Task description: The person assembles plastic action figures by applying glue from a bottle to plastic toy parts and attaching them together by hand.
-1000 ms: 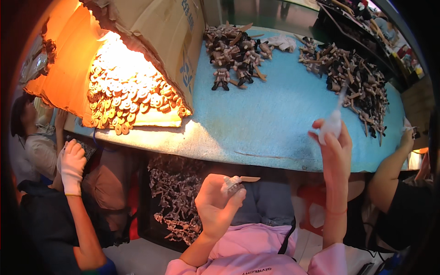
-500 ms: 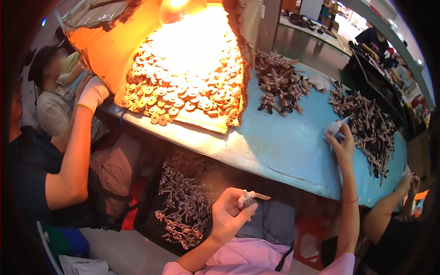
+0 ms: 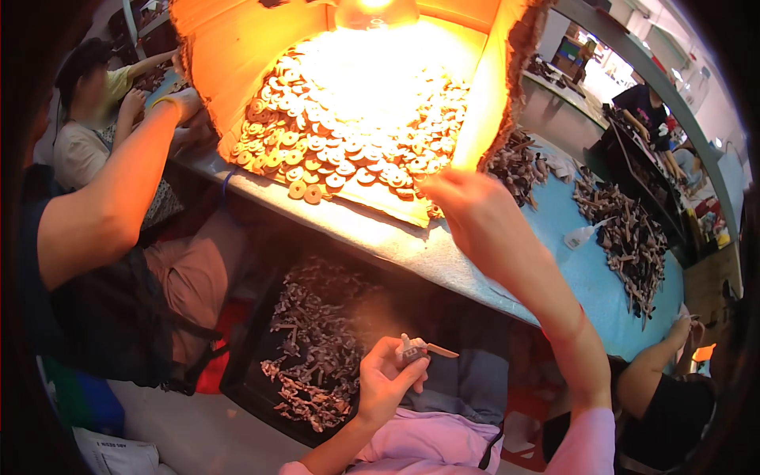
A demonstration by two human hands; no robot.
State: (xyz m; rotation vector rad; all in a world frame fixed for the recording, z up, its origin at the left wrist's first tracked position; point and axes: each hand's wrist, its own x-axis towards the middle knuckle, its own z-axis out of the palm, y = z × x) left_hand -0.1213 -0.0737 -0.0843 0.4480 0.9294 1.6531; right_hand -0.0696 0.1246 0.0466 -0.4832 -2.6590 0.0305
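Grey figure (image 3: 412,351) pinched in my left hand (image 3: 388,380) near the lap (image 3: 476,385), likely so its tan blade (image 3: 443,351) juts clear; right hand (image 3: 479,215) by the box (image 3: 212,59) of discs (image 3: 286,154), grip too blurred to tell.

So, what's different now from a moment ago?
The right hand has let go of the white bottle, which now lies on the blue tabletop, and has moved left to the disc pile in the lit cardboard box; whether it holds one is unclear. The view has turned left. The left hand still holds the small figure.
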